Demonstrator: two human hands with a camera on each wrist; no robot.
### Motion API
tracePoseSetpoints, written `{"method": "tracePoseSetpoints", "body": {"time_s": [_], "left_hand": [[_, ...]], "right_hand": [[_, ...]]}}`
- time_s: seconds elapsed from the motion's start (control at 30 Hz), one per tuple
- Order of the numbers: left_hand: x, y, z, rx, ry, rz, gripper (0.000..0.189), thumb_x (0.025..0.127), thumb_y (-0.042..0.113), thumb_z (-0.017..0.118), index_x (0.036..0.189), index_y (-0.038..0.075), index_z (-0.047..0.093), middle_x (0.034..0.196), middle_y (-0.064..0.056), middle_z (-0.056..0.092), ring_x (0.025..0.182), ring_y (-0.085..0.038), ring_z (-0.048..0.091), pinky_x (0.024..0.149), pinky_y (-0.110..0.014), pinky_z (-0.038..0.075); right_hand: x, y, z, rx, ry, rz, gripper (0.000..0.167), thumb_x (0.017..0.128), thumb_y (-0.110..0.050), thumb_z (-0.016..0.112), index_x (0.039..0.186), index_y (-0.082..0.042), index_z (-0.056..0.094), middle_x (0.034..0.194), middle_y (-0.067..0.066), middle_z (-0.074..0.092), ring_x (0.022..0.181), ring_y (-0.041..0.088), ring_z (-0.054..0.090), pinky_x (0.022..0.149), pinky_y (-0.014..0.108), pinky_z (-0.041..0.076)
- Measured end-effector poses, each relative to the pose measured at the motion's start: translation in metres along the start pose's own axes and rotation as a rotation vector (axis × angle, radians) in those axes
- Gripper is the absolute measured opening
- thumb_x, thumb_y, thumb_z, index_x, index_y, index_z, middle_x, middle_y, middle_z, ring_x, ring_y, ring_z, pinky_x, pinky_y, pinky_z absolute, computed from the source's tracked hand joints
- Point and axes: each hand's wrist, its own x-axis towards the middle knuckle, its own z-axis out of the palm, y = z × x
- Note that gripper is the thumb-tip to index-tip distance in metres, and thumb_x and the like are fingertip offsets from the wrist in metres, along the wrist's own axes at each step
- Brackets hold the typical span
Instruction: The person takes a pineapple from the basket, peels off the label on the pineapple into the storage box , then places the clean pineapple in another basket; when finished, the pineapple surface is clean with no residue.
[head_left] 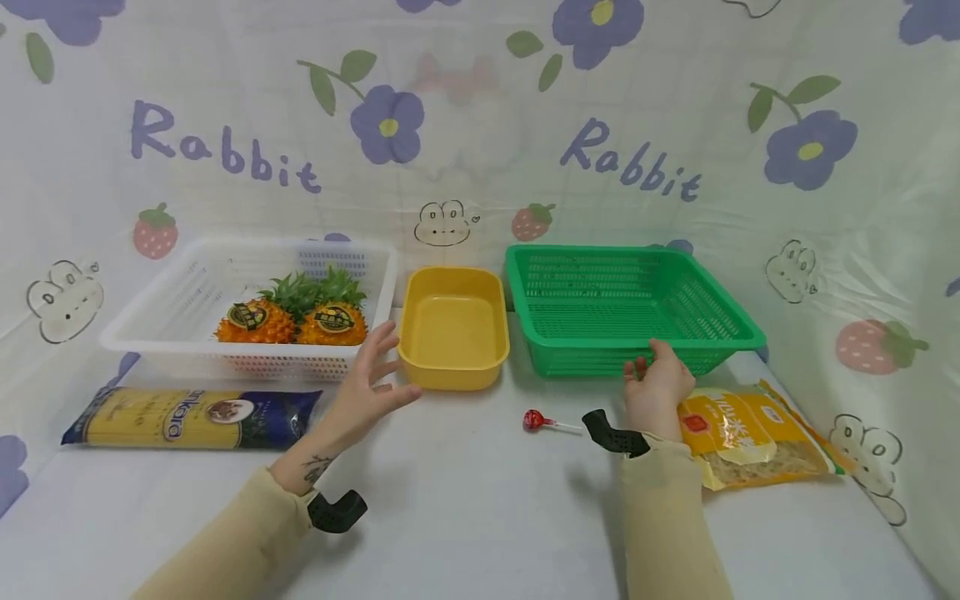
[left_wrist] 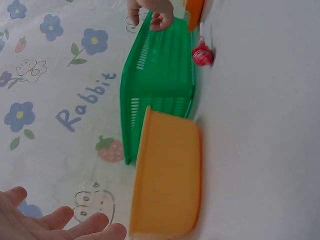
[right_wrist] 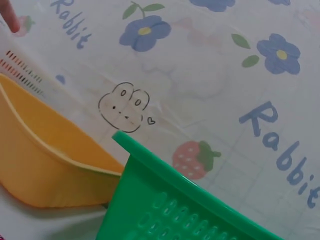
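Note:
My left hand (head_left: 363, 387), fingers spread and holding nothing, hovers between the white basket (head_left: 150, 337) and the yellow container (head_left: 453, 375). In the white basket lie two orange pineapples (head_left: 330, 323) with green leaves and dark labels. At the front rim of the green basket (head_left: 570, 357) is my right hand (head_left: 660, 392), its fingers loosely bent and nothing visible in them. Whether it touches the rim, I cannot tell. A red lollipop (head_left: 533, 421) lies on the table to its left, and a yellow food bag (head_left: 757, 437) to its right.
A long blue and yellow pasta pack (head_left: 195, 418) lies in front of the white basket, partly behind my left forearm. The white table (head_left: 465, 500) meets a patterned cloth (head_left: 465, 125) that hangs behind the baskets. Nothing is visible inside the yellow container or green basket.

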Motion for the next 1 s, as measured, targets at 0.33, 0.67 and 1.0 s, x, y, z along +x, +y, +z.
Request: {"method": "tracePoseSetpoints", "body": {"time_s": [0.33, 0.67, 1.0], "left_hand": [[0.019, 0.028, -0.032, 0.355, -0.01, 0.009, 0.091, 0.077, 0.039, 0.073, 0.147, 0.029, 0.016, 0.151, -0.008, 0.022, 0.13, -0.035, 0.035, 0.101, -0.056, 0.036], [0.065, 0.055, -0.078, 0.833, -0.044, -0.095, 0.103, 0.067, 0.073, 0.061, 0.148, 0.025, 0.02, 0.15, -0.014, 0.022, 0.134, -0.035, 0.028, 0.103, -0.059, 0.031], [0.091, 0.051, -0.111, 0.981, -0.181, -0.303, 0.1, 0.069, 0.06, 0.069, 0.148, 0.021, 0.021, 0.151, -0.024, 0.016, 0.136, -0.045, 0.018, 0.103, -0.065, 0.024]], "right_hand": [[0.006, -0.007, -0.003, 0.042, -0.044, 0.045, 0.041, 0.081, 0.005, 0.064, 0.1, -0.018, 0.035, 0.103, 0.0, 0.036, 0.082, 0.018, 0.044, 0.068, 0.025, 0.05], [0.005, -0.003, -0.001, 0.056, -0.108, 0.05, 0.051, 0.088, 0.002, 0.055, 0.126, -0.02, 0.028, 0.101, 0.003, 0.038, 0.082, 0.018, 0.043, 0.072, 0.029, 0.051], [0.001, 0.005, 0.003, 0.07, -0.143, 0.039, 0.031, 0.088, 0.003, 0.054, 0.095, -0.016, 0.029, 0.094, 0.005, 0.038, 0.078, 0.02, 0.041, 0.069, 0.033, 0.052]]}}
